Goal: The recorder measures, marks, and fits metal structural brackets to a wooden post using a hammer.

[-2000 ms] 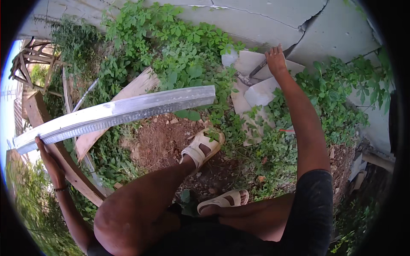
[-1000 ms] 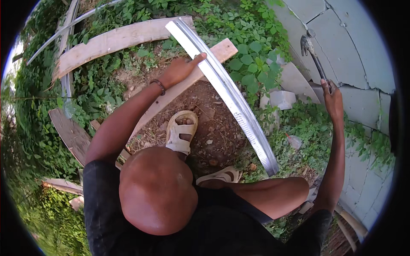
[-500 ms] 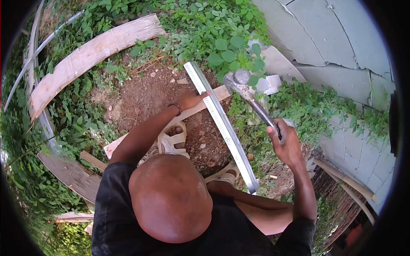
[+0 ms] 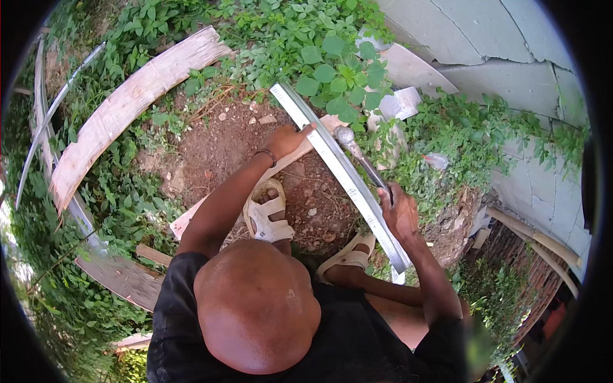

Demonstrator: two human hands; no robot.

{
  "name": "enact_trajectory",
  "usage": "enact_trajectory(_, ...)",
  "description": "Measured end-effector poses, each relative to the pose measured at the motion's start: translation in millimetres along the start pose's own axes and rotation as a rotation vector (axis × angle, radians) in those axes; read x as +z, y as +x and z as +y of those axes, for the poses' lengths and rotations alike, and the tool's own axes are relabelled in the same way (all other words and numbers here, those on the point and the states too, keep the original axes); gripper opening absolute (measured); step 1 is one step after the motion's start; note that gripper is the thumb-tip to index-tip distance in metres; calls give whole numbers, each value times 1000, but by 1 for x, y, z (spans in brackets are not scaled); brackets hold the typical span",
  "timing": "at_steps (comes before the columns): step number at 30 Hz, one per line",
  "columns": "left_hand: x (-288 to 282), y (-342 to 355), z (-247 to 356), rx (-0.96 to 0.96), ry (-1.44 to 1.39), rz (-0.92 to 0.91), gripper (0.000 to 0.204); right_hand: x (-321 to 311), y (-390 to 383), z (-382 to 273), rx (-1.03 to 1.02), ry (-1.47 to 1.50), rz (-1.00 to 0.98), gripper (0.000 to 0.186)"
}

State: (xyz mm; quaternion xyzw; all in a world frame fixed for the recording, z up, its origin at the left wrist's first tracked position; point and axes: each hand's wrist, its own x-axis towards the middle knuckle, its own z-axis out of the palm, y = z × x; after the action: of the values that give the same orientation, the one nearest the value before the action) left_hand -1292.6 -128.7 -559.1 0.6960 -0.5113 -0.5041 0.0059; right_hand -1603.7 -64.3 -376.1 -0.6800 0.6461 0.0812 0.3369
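A long silver metal channel (image 4: 348, 180) lies slantwise in front of me, its far part crossing a narrow wooden plank (image 4: 295, 155) on the soil. My left hand (image 4: 285, 141) grips the channel near its far end, fingers closed on it. In my right hand (image 4: 400, 212) is the handle of a claw hammer (image 4: 361, 158). The hammer's head is low beside the channel's right edge, near the plank; whether it touches the metal I cannot tell. My sandalled feet (image 4: 267, 215) stand on the near side of the channel.
A broad pale board (image 4: 131, 105) lies at the far left among green plants, with thin metal strips (image 4: 48, 121) beside it. Grey wall panels (image 4: 543, 96) rise at the right. Wooden poles (image 4: 536, 236) and brickwork lie at the lower right. Stones are scattered over the soil.
My right hand has brought the hammer down and left, from raised to beside the channel. The view has shifted slightly. My left hand keeps its hold on the channel.
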Motion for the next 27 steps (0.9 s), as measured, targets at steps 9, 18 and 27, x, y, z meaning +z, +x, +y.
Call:
enact_trajectory(9, 21, -13, 47, -20, 148, -56, 101, -7, 1, 19, -46, 97, 120, 44)
enact_trajectory(18, 32, -38, 16, -20, 55, 193, 93, 22, -50, 21, 60, 145, 63, 39)
enact_trajectory(27, 37, -9, -10, 124, -326, 255, 53, 38, -59, -11, 277, 413, 34, 41)
